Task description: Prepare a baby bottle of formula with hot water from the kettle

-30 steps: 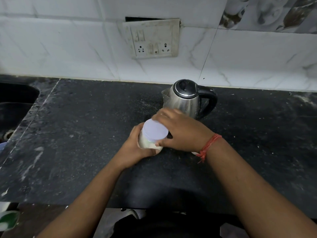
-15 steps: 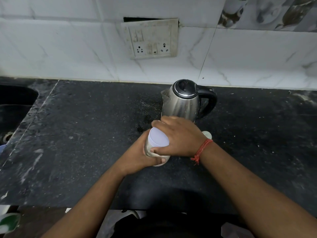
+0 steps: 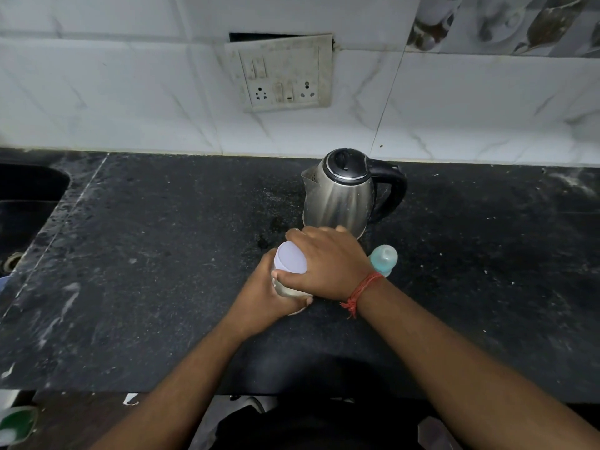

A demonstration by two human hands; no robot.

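The formula jar [image 3: 290, 266] stood on the black bench [image 3: 146, 271] in front of the kettle [image 3: 339, 198], its long axis near upright, the pale lilac lid [image 3: 289, 262] tipped slightly toward the camera and left. The left hand [image 3: 266, 297] was wrapped around the jar's lower body, a closed grip. The right hand [image 3: 328, 263] was curled over the lid's rim from the right, thumb at the near edge, a closed grip on the lid. Whitish content showed low in the jar between the fingers; its level could not be judged.

Against the frame half a second earlier, both hands and the jar lay in much the same place, and more of the baby bottle [image 3: 384, 258] showed behind the right wrist, teat end uppermost.

The kettle stood upright, lid closed, spout left, handle right. Its contents were not visible.
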